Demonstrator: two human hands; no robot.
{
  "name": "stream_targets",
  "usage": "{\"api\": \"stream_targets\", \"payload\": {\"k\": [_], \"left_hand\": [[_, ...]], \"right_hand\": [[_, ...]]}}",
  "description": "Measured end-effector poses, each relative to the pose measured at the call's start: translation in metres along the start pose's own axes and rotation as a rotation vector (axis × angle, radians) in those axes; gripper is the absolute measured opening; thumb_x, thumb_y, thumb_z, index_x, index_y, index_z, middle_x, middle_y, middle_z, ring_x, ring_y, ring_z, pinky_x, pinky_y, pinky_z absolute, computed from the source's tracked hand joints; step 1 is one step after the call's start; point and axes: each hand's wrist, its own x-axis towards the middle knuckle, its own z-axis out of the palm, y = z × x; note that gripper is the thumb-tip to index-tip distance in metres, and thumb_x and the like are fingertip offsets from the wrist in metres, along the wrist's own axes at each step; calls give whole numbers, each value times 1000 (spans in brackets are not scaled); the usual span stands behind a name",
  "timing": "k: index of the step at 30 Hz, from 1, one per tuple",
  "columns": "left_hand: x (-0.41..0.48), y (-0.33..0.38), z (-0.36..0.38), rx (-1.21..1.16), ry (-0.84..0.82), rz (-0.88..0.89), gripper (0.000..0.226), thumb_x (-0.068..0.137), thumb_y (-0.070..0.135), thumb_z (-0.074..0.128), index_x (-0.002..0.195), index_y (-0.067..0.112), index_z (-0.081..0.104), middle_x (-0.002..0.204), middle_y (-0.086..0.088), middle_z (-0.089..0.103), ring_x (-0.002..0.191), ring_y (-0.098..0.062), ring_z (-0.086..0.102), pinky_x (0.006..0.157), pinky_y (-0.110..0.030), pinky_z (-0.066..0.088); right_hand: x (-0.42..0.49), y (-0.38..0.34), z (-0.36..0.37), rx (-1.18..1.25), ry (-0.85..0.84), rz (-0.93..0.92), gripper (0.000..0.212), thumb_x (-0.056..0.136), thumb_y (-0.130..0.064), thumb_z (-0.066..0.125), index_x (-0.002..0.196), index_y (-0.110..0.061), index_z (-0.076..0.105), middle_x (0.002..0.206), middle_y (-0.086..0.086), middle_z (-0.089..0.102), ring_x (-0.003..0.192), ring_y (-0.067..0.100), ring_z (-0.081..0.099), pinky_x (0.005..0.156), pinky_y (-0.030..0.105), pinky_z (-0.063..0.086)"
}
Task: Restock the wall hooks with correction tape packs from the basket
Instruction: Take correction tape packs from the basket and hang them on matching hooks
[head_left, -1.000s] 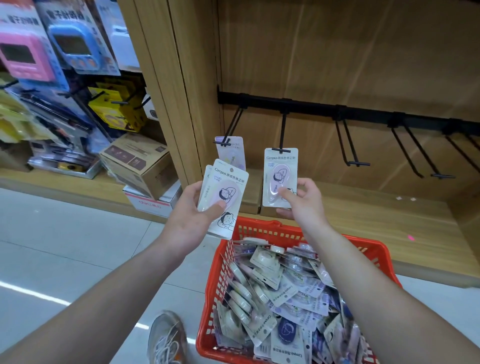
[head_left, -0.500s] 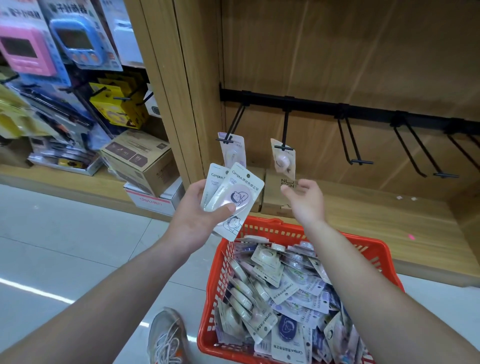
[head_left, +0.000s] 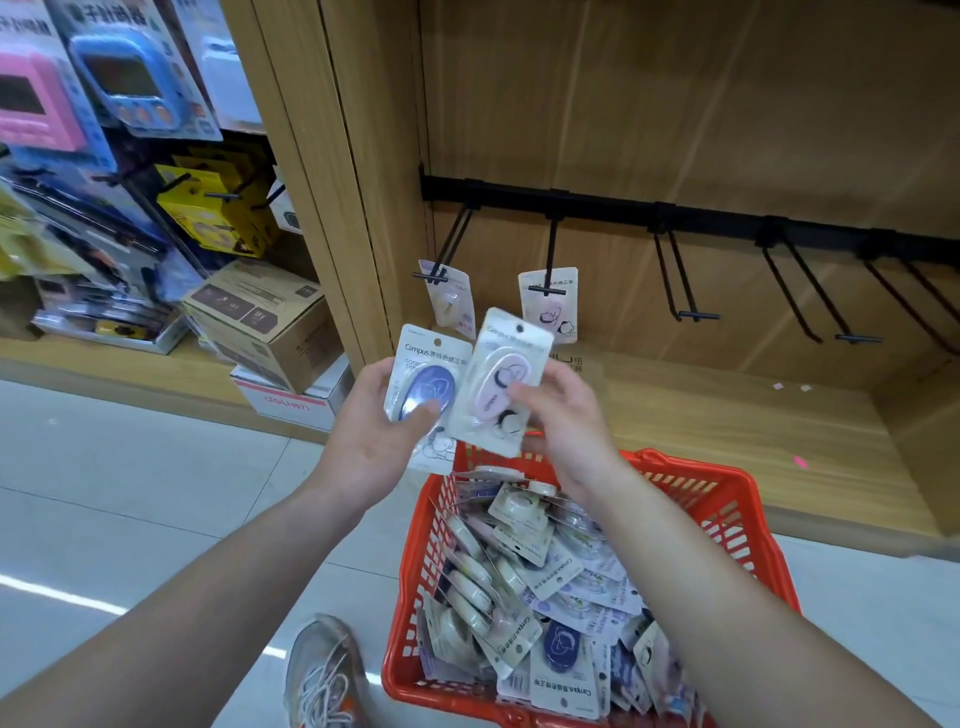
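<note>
My left hand (head_left: 371, 431) grips a correction tape pack with a blue case (head_left: 423, 384), thumb across its front. My right hand (head_left: 563, 415) pinches a second pack with a pink case (head_left: 501, 382) by its right edge, just beside the blue one. One pack (head_left: 452, 301) hangs on the leftmost wall hook (head_left: 449, 244) and another pack (head_left: 549, 304) hangs on the second hook (head_left: 549, 249). Below my hands stands the red basket (head_left: 727, 499), full of several loose packs (head_left: 535, 587).
Three bare black hooks (head_left: 675, 275) stick out from the black rail (head_left: 727, 215) to the right. A wooden shelf base (head_left: 727, 431) runs behind the basket. Cardboard boxes (head_left: 260, 322) and hanging goods fill the left bay. My shoe (head_left: 322, 675) is on the tiled floor.
My right hand let go of the pack now hanging on the second hook, came back and took the pink pack from the stack in my left hand.
</note>
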Motion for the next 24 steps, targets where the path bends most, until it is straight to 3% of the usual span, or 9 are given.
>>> {"api": "stream_targets", "payload": {"k": [4, 7, 10, 17, 24], "left_hand": [[5, -1, -6, 36, 74, 29, 39, 94, 21, 73, 126, 31, 52, 121, 4, 69, 98, -18, 73, 76, -41, 63], [5, -4, -7, 30, 66, 8, 41, 92, 18, 75, 126, 25, 53, 121, 0, 71, 100, -22, 73, 83, -48, 63], [5, -2, -8, 27, 58, -5, 40, 91, 20, 76, 124, 24, 52, 117, 1, 73, 93, -21, 76, 78, -47, 64], [7, 1, -9, 32, 54, -18, 42, 91, 23, 76, 124, 25, 50, 117, 2, 73, 89, -20, 77, 73, -43, 65], [6, -1, -7, 35, 26, -29, 45, 90, 26, 77, 127, 25, 51, 117, 4, 74, 87, -18, 78, 68, -39, 66]], "right_hand": [[23, -7, -21, -145, 141, -67, 21, 97, -14, 67, 117, -22, 65, 105, -4, 77, 94, 17, 76, 86, 49, 63], [40, -11, -26, -227, 180, -117, 23, 98, -15, 67, 119, -25, 64, 110, -6, 75, 101, 15, 73, 90, 46, 61], [52, -9, -25, -228, 208, -148, 23, 98, -13, 66, 115, -28, 64, 109, -7, 75, 102, 14, 72, 90, 45, 61], [60, 5, -23, -184, 337, -193, 21, 100, -16, 64, 121, -19, 61, 106, -7, 73, 99, 11, 71, 83, 32, 59], [72, 3, -16, -276, 365, -236, 15, 100, -20, 63, 114, -23, 59, 105, -9, 70, 97, 9, 68, 85, 34, 57]]}}
